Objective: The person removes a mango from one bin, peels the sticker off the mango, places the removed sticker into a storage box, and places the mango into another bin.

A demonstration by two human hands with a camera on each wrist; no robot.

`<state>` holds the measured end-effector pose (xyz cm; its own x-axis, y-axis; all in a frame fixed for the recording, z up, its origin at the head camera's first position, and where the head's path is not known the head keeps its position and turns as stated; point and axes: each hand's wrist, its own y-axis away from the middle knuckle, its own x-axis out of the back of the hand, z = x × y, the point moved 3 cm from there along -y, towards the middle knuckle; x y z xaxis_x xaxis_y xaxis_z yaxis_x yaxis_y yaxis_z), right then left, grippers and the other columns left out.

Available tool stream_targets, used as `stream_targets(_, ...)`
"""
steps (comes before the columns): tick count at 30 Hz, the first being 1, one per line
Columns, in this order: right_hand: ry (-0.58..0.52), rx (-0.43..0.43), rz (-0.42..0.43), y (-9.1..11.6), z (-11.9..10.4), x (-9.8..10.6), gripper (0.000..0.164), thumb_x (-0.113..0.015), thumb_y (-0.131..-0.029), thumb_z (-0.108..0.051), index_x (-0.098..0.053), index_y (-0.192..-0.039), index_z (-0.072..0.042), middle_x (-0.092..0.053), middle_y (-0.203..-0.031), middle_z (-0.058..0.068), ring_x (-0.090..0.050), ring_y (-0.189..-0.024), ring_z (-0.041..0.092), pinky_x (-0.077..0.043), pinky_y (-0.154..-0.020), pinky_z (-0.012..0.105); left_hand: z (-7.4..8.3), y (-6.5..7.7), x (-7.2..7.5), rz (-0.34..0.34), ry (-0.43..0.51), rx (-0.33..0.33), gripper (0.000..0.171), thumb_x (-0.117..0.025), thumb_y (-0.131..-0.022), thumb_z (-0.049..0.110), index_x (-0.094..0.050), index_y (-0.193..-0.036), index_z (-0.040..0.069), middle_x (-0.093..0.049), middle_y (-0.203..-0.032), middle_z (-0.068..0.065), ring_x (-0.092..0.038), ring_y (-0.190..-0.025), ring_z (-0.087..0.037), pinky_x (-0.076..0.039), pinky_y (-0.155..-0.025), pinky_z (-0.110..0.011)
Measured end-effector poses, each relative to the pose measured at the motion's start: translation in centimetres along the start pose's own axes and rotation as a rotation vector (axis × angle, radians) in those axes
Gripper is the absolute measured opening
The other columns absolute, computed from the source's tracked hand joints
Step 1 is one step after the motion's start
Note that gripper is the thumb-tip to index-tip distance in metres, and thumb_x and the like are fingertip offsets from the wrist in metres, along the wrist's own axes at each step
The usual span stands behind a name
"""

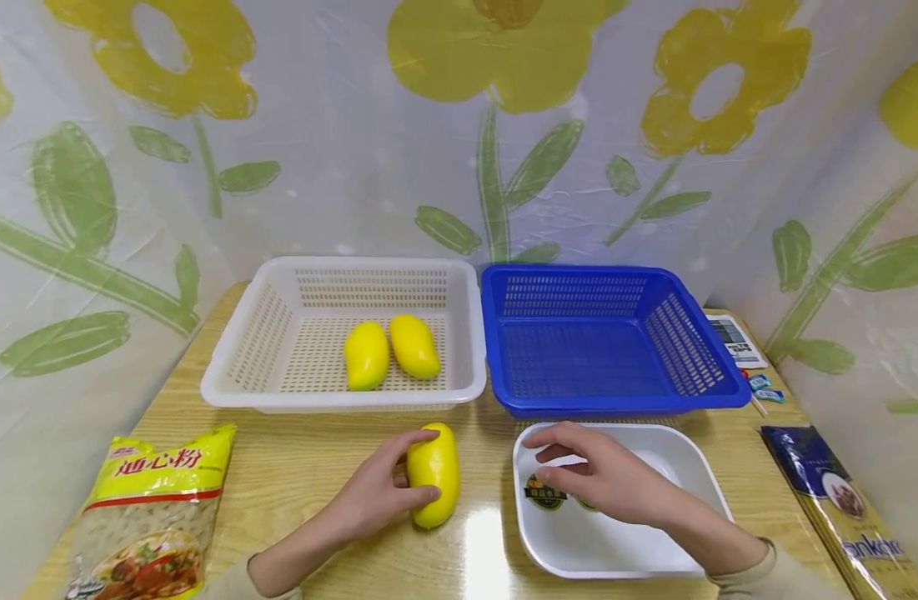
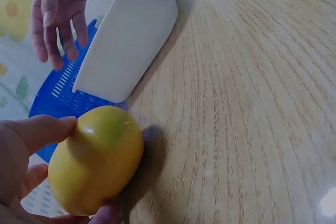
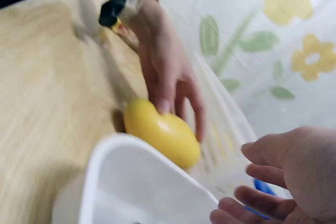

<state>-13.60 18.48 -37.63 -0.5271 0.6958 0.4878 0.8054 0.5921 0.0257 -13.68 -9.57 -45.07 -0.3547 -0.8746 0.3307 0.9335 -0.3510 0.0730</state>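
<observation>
My left hand (image 1: 379, 492) grips a yellow mango (image 1: 436, 475) between thumb and fingers, in front of the white basket. In the left wrist view the mango (image 2: 100, 161) shows a greenish patch near its tip. Over the left part of a white tray (image 1: 646, 558) hovers my right hand (image 1: 616, 475), fingers loosely bent and holding nothing. Stickers (image 1: 544, 493) with gold print show on the tray's floor beneath it. Two more mangoes, one on the left (image 1: 367, 357) and one on the right (image 1: 415, 346), lie in the white perforated basket (image 1: 278, 400).
A blue basket (image 1: 594, 404) stands right of the white one, behind the tray. At the left lies a bag of pasta (image 1: 151, 517). Along the right edge are a blue and gold packet (image 1: 841, 508), small wrapped sweets (image 1: 766, 390) and a printed card (image 1: 736, 342). A flowered curtain hangs behind.
</observation>
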Motion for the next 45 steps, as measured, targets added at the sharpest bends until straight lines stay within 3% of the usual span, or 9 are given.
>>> stream_targets(6, -0.053, -0.066, 0.022, -1.8, 0.2, -1.9, 0.037, -0.065, -0.096, -0.023, -0.058, -0.130, -0.012, -0.055, -0.133, 0.009, -0.058, -0.116, 0.029, -0.054, -0.086, 0.027, 0.0, -0.1, 0.0, -0.011, 0.001, 0.014, 0.063, -0.079, -0.082, 0.013, -0.051, -0.139, 0.011, -0.042, -0.143, -0.020, -0.058, -0.109, -0.032, -0.055, -0.083, -0.030)
stream_targets(13, -0.027, -0.114, -0.026, -4.2, 0.2, -3.6, 0.041, -0.062, -0.097, -0.029, -0.056, -0.134, -0.013, -0.054, -0.136, 0.007, -0.058, -0.118, 0.026, -0.052, -0.090, 0.035, -0.1, 0.0, 0.0, 0.019, 0.021, 0.030, 0.063, -0.079, -0.082, 0.011, -0.051, -0.139, 0.012, -0.038, -0.139, -0.023, -0.055, -0.113, -0.035, -0.055, -0.088, -0.034)
stream_targets(17, -0.044, -0.100, -0.091, -5.3, -0.1, -4.8, 0.041, -0.062, -0.097, -0.026, -0.055, -0.134, -0.011, -0.052, -0.134, 0.009, -0.056, -0.121, 0.030, -0.051, -0.095, 0.037, -0.1, 0.1, 0.1, 0.048, 0.041, 0.053, 0.062, -0.079, -0.082, 0.009, -0.053, -0.138, 0.013, -0.036, -0.132, -0.025, -0.053, -0.115, -0.039, -0.054, -0.090, -0.038)
stream_targets(22, -0.009, -0.051, -0.158, -6.4, -0.6, -6.4, 0.039, -0.063, -0.096, -0.022, -0.056, -0.132, -0.006, -0.049, -0.129, 0.013, -0.053, -0.121, 0.034, -0.051, -0.094, 0.030, -0.2, 0.3, 0.2, 0.067, 0.051, 0.056, 0.059, -0.078, -0.083, 0.008, -0.054, -0.136, 0.012, -0.038, -0.130, -0.023, -0.051, -0.118, -0.041, -0.053, -0.092, -0.040)
stream_targets(32, 0.105, -0.071, -0.088, -8.2, -0.5, -7.4, 0.040, -0.065, -0.094, -0.020, -0.057, -0.130, -0.006, -0.048, -0.120, 0.012, -0.054, -0.112, 0.030, -0.052, -0.092, 0.041, -0.4, 0.5, 0.4, 0.089, 0.105, 0.066, 0.062, -0.078, -0.082, 0.007, -0.049, -0.137, 0.005, -0.037, -0.128, -0.025, -0.056, -0.113, -0.038, -0.057, -0.082, -0.030)
stream_targets(39, 0.231, -0.050, -0.072, -9.6, -0.3, -8.1, 0.044, -0.068, -0.091, -0.022, -0.058, -0.133, -0.012, -0.047, -0.117, 0.012, -0.051, -0.100, 0.022, -0.047, -0.084, 0.033, -0.6, 0.6, 1.0, 0.109, 0.041, 0.098, 0.062, -0.079, -0.083, 0.013, -0.049, -0.137, 0.007, -0.042, -0.128, -0.022, -0.058, -0.111, -0.034, -0.057, -0.082, -0.032)
stream_targets(45, 0.278, -0.062, -0.113, -10.0, 0.0, -8.2, 0.045, -0.067, -0.093, -0.024, -0.056, -0.136, -0.018, -0.045, -0.125, 0.014, -0.049, -0.109, 0.024, -0.043, -0.092, 0.040, 0.1, 0.9, 3.5, 0.029, -0.105, 0.074, 0.048, -0.070, -0.092, 0.023, -0.053, -0.135, 0.009, -0.049, -0.133, -0.017, -0.057, -0.113, -0.031, -0.053, -0.089, -0.044)
